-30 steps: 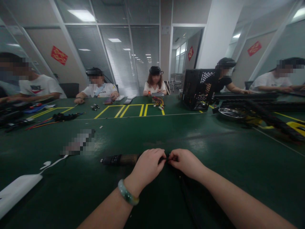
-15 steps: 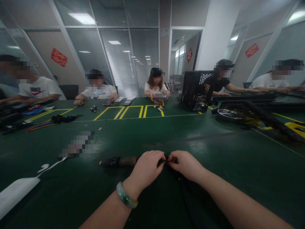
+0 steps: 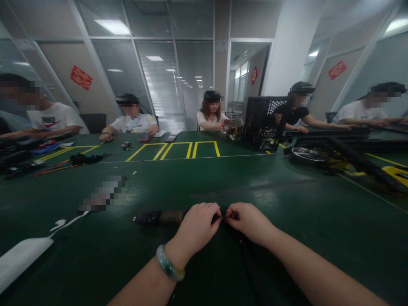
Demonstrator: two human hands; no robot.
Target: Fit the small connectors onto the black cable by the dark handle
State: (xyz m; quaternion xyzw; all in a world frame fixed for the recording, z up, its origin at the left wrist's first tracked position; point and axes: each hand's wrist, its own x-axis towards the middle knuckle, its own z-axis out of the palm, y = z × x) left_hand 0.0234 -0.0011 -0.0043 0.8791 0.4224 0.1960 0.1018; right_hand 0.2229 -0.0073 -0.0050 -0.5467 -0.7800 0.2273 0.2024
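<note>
My left hand (image 3: 197,227), with a pale green bangle on its wrist, is closed around the right end of a dark cylindrical tool (image 3: 157,217) that lies flat on the green table (image 3: 287,204). My right hand (image 3: 248,221) is pinched shut against the same spot, fingertips meeting the left hand's. What sits between the fingertips is a small dark part I cannot make out. A black cable (image 3: 247,259) runs from the hands toward me.
A white cable and flat white object (image 3: 24,255) lie at the near left. Several seated people work around the table. A black perforated computer case (image 3: 264,121) stands at the far right, with black cable chains (image 3: 350,153) beside it. Yellow tape boxes (image 3: 178,149) mark the far middle.
My hands have barely moved. The person at the far middle has lifted a bundle of wires from the table and shifted it to the right.
</note>
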